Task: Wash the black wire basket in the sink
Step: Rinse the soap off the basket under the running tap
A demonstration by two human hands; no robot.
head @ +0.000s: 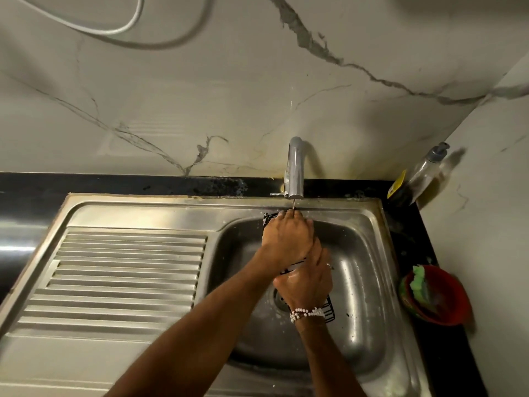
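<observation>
The black wire basket (pixel 329 309) is held over the steel sink (pixel 360 282), mostly hidden behind my hands; only its far end by the tap and its near corner show. My left hand (pixel 287 237) grips the far end, fingers curled over the rim under the tap (pixel 295 170). A thin stream of water falls from the spout onto those fingers. My right hand (pixel 306 282), wet and wearing a beaded bracelet, holds the near part of the basket above the drain.
A ribbed steel draining board (pixel 120 276) lies left of the bowl. On the black counter at right stand a red bowl (pixel 440 296) with a green sponge (pixel 418 280) and a soap pump bottle (pixel 426 170) in the corner. Marble wall behind.
</observation>
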